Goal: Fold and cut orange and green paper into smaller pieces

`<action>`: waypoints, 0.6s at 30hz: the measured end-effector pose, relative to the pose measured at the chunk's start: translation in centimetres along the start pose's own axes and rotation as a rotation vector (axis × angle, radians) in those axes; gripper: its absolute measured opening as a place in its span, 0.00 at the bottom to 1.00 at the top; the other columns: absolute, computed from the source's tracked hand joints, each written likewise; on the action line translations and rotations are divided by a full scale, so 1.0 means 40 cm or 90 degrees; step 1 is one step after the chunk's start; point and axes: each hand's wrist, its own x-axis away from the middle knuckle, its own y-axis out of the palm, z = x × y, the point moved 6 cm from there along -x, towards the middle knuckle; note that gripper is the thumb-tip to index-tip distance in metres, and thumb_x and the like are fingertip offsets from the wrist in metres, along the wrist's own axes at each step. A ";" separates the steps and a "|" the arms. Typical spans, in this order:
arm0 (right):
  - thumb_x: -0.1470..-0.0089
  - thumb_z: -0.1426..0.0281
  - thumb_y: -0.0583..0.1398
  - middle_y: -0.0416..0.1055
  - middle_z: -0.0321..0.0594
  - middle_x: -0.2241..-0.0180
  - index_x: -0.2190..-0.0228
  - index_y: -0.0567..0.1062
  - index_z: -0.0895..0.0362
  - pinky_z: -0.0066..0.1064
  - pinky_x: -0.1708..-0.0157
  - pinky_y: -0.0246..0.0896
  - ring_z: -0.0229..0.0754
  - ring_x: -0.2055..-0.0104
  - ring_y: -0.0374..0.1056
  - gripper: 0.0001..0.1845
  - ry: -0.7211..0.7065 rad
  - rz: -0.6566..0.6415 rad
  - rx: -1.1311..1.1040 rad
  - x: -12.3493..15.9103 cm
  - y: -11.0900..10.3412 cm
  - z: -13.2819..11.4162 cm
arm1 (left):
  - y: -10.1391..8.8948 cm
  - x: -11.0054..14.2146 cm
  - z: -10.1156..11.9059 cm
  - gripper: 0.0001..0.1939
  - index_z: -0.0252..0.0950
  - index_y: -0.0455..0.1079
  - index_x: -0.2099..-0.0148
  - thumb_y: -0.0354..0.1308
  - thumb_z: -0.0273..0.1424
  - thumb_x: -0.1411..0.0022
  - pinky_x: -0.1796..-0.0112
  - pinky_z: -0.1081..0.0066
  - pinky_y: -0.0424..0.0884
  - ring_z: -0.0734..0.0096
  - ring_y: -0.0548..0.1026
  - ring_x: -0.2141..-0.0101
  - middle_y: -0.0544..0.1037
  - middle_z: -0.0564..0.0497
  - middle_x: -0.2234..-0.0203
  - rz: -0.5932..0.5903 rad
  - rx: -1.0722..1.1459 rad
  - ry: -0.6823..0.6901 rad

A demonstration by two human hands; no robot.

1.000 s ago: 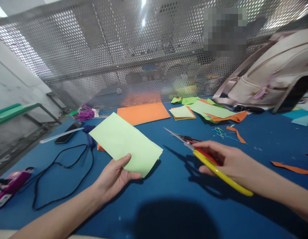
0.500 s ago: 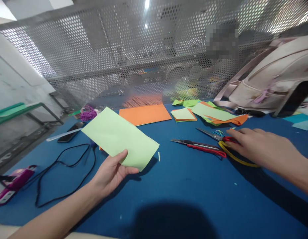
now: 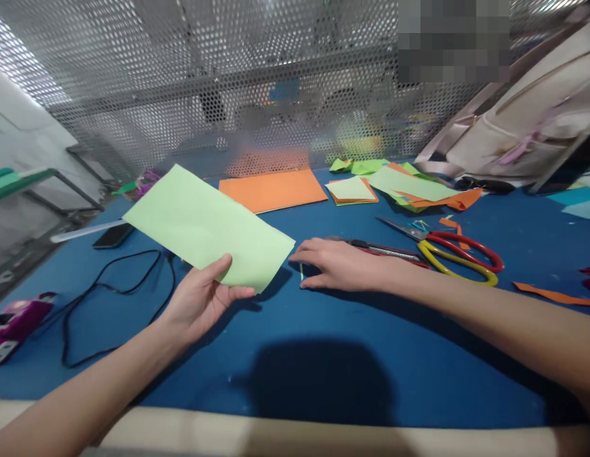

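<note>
My left hand grips a light green sheet of paper by its lower edge, thumb on top, and holds it tilted above the blue table. Just right of the sheet's corner, my right hand reaches low over the table, fingers apart, at a thin pale paper strip. It does not grip the strip. Partly behind that hand lies a cutter knife with a red edge. Scissors with one red and one yellow handle lie to the right, under no hand.
At the back lie orange paper, a small stack of paper squares and crumpled scraps before a perforated metal screen. A black cable and a phone are at left, a backpack at right.
My right hand has left the scissors and moved left to the pale strip. The scissors stay on the table. The view has tilted down a little; the left hand still holds the sheet.
</note>
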 end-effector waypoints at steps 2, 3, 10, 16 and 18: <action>0.41 0.67 0.59 0.74 0.48 0.57 0.53 0.77 0.57 0.38 0.57 0.63 0.50 0.54 0.69 0.15 -0.035 -0.003 -0.001 -0.010 0.006 0.000 | -0.002 -0.003 0.003 0.28 0.36 0.58 0.34 0.50 0.19 0.34 0.77 0.72 0.81 0.68 0.81 0.73 0.80 0.43 0.55 0.003 -0.003 0.007; 0.39 0.70 0.57 0.74 0.47 0.60 0.57 0.78 0.57 0.36 0.59 0.62 0.48 0.57 0.69 0.12 -0.051 -0.005 0.003 -0.012 0.009 -0.001 | -0.003 -0.004 0.004 0.28 0.36 0.58 0.34 0.50 0.19 0.35 0.77 0.72 0.81 0.68 0.81 0.73 0.80 0.43 0.54 0.004 -0.005 0.010; 0.39 0.79 0.50 0.74 0.48 0.65 0.63 0.77 0.63 0.33 0.63 0.60 0.43 0.65 0.68 0.16 -0.037 -0.017 0.083 0.005 -0.004 0.004 | -0.003 -0.004 0.005 0.22 0.32 0.63 0.38 0.47 0.17 0.33 0.77 0.71 0.81 0.67 0.81 0.73 0.82 0.48 0.64 0.013 -0.001 -0.003; 0.39 0.74 0.52 0.76 0.51 0.63 0.65 0.78 0.65 0.34 0.60 0.58 0.44 0.61 0.69 0.15 0.253 0.095 0.153 0.143 -0.168 0.235 | 0.001 -0.001 0.003 0.23 0.34 0.67 0.41 0.47 0.14 0.34 0.79 0.68 0.81 0.66 0.81 0.76 0.82 0.53 0.70 0.030 -0.006 -0.006; 0.40 0.74 0.52 0.76 0.50 0.67 0.68 0.79 0.66 0.36 0.60 0.57 0.43 0.62 0.70 0.16 0.349 0.126 0.174 0.222 -0.212 0.321 | 0.001 -0.004 -0.009 0.22 0.35 0.69 0.43 0.47 0.14 0.35 0.78 0.68 0.82 0.66 0.81 0.76 0.82 0.53 0.70 0.028 -0.018 -0.023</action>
